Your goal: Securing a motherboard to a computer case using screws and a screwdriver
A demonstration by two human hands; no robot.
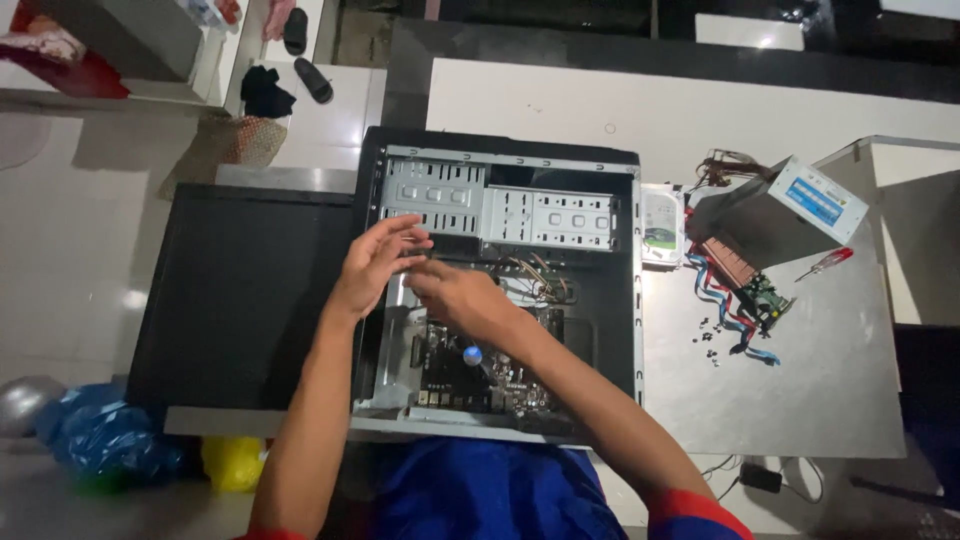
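An open desktop computer case [620, 300] lies on its side in front of me, with metal drive bays [500, 205] at its far end and a dark motherboard [470, 375] at the near end. My left hand [375, 262] hovers over the case's left part, fingers spread and slightly curled. My right hand [450, 290] reaches in from the right, fingers pointing left beneath the left hand's fingertips. Whether either hand pinches something small is hidden. Thin wires [535, 275] run just right of the hands.
A black side panel [240, 290] lies left of the case. On the metal sheet [800, 400] to the right sit a hard drive [661, 225], a power supply [790, 205], a red-handled screwdriver [828, 262], ribbon cables [735, 310] and several loose screws [708, 335]. Bags lie on the floor at the lower left.
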